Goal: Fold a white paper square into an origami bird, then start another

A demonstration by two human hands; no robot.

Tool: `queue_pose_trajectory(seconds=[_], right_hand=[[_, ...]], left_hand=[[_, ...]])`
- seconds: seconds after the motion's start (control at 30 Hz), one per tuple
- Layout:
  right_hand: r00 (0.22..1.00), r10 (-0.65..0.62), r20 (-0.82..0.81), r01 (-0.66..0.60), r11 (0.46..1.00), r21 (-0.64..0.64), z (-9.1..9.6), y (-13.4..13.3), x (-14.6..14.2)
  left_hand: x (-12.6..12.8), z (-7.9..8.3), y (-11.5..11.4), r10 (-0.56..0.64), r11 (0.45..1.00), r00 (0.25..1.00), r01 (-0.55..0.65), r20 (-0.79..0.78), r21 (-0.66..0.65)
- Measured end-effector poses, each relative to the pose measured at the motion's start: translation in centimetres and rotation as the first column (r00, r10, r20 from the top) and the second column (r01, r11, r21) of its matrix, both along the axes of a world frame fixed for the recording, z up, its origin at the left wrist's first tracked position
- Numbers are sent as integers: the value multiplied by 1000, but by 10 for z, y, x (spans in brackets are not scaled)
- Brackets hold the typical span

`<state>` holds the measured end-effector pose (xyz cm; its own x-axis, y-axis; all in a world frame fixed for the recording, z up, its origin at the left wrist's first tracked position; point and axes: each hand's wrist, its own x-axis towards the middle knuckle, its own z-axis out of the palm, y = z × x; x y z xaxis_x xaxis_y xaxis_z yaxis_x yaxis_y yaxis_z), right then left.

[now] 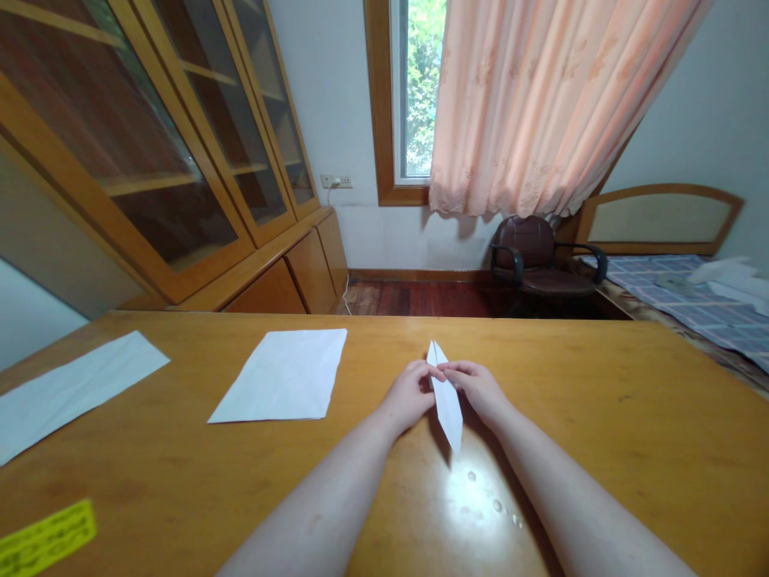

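My one camera sits on my head and looks forward and down along my forearms point(340, 485), which enter from the bottom edge. My fingers point(465, 367) lie near the middle, at arm's reach. Beyond, the wide view runs across the desk point(180, 481) to the window point(421, 96), with the glass-doored cabinet point(237, 160) left and bed point(673, 276) right.

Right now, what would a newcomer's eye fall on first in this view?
Probably the folded white paper, held by the left hand and the right hand over the wooden table. Next might come the pink curtain beside the bright window pane at the top, then the yellow label at the picture's lower left.
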<state>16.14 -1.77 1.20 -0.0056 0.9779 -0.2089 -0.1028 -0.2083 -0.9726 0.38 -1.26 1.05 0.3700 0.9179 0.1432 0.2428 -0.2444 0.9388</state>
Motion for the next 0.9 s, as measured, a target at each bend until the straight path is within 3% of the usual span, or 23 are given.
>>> queue_pose_trajectory(seconds=[0.67,0.9], right_hand=[[1000,-12,-15,11,1000,-23,3,-1,0],[999,-3,-35,3,1000,11,2,0,1]], left_hand=[[0,-10,5,-3,999,1000,4,23,-32],[0,-3,2,-13,999,999,15,47,-34]])
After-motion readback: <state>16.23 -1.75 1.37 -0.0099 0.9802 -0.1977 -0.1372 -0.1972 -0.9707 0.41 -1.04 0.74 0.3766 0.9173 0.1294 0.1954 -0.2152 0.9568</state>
